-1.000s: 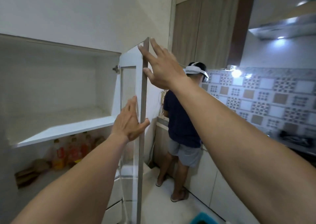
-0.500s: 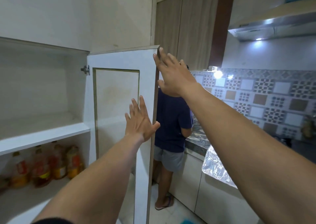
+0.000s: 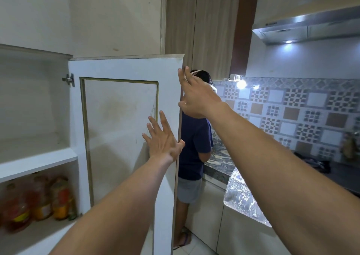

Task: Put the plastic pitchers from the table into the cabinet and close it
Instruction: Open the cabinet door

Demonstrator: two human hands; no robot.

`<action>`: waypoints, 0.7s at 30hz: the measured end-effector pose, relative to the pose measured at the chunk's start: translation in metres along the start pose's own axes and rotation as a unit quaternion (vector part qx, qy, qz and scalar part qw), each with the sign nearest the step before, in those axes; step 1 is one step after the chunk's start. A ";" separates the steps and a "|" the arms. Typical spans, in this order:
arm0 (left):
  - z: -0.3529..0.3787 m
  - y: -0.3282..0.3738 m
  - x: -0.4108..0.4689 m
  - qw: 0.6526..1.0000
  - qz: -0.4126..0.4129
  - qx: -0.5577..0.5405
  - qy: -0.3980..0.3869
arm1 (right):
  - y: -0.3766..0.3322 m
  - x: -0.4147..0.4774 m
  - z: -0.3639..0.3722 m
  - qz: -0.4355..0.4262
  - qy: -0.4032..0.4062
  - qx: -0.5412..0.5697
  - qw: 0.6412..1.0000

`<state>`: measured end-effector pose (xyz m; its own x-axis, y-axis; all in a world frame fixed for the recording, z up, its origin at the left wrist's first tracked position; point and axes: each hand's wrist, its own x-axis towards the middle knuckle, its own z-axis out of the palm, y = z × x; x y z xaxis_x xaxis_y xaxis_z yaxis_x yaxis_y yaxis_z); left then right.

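Now both hands are resting on the white cabinet door (image 3: pixel 124 130).
Left hand (image 3: pixel 163 138) is lying flat, fingers spread, on its smooth panelled face; right hand (image 3: pixel 196 97) is reaching open to its upper right edge. Cabinet (image 3: pixel 37 157) is standing open at left, blurred bottles (image 3: pixel 39 200) filling the lower shelf; pitchers are showing nowhere.

- The cabinet door (image 3: pixel 126 118), white with a thin gold-trimmed panel, stands partly open, hinged on its left side by a metal hinge (image 3: pixel 68 80).
- The left hand (image 3: pixel 162 138) lies flat on the door's face near its free edge, fingers spread, thumb hooked at the edge.
- The right hand (image 3: pixel 196 97) is higher, fingers laid along the same edge near the top corner.
- Inside the cabinet (image 3: pixel 35 103), a white shelf (image 3: pixel 37 162) sits bare; below it stand blurred bottles (image 3: pixel 39 198) of orange liquid.
- Behind the door, another person (image 3: pixel 194 143) in a dark blue shirt faces a marbled surface (image 3: pixel 220 163) under a patterned tile wall (image 3: pixel 292 114).
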<state>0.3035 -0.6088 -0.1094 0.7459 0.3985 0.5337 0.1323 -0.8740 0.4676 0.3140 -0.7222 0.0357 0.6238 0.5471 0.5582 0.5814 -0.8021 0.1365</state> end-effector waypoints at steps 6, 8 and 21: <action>0.005 -0.007 0.007 0.999 0.028 0.015 -0.008 | 0.004 0.006 0.009 0.006 0.030 -0.006 1.000; 0.000 -0.018 0.008 0.998 0.051 0.032 -0.013 | -0.003 0.008 0.009 0.009 0.064 -0.011 0.998; -0.139 -0.171 0.008 0.978 0.012 0.204 0.037 | -0.148 0.042 0.013 -0.074 0.070 0.082 0.991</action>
<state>0.1962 -0.4172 -0.0876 0.7050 0.3823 0.5973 0.3754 -0.9158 0.1429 0.2613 -0.5770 0.0283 0.4542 0.6080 0.6512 0.7448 -0.6602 0.0970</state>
